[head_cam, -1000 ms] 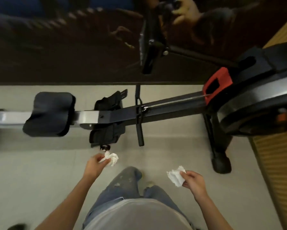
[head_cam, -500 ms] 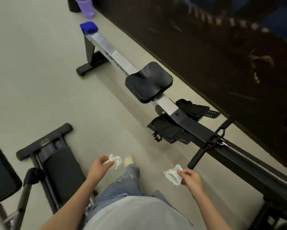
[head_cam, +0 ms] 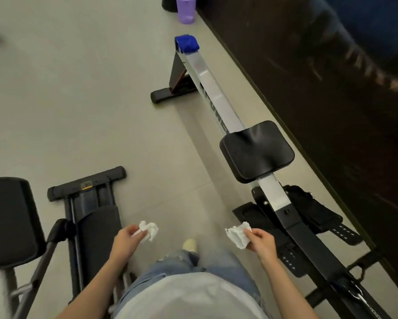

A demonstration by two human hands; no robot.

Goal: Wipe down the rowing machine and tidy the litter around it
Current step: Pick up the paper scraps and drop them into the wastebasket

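Left hand (head_cam: pixel 126 242) and right hand (head_cam: pixel 261 242) each pinched a crumpled tissue (head_cam: pixel 148 230) (head_cam: pixel 238 234) beside the rower (head_cam: pixel 216 97); litter collection apparently underway, disposal needed next.

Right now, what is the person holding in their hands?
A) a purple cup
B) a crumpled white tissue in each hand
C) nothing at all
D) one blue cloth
B: the left hand pinches a white tissue, and the right hand grips a second tissue.
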